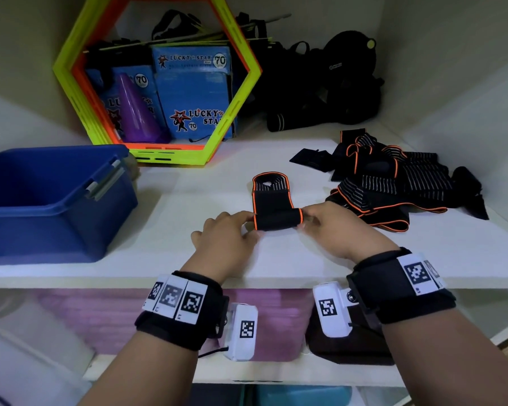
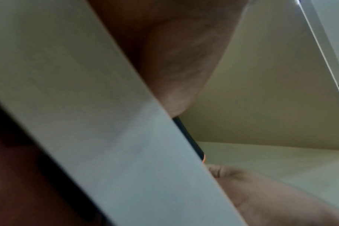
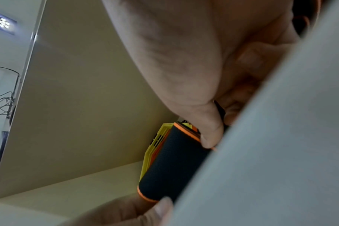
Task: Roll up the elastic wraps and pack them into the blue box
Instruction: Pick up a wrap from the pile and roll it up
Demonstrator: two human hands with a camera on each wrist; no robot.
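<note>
A black elastic wrap with orange edging (image 1: 272, 200) lies on the white shelf (image 1: 188, 186), its near end turned into a short roll (image 1: 277, 219). My left hand (image 1: 235, 230) pinches the roll's left end and my right hand (image 1: 320, 221) pinches its right end. In the right wrist view the roll (image 3: 174, 165) shows as a dark cylinder with orange rims, my right thumb on its end. The left wrist view is mostly blocked by the shelf edge (image 2: 106, 122). The blue box (image 1: 50, 197) stands open at the left of the shelf.
A tangled pile of more black and orange wraps (image 1: 393, 183) lies to the right. A yellow-green hexagon frame (image 1: 156, 80) with blue cartons and a purple cone stands at the back. Black gear (image 1: 329, 83) fills the back right corner.
</note>
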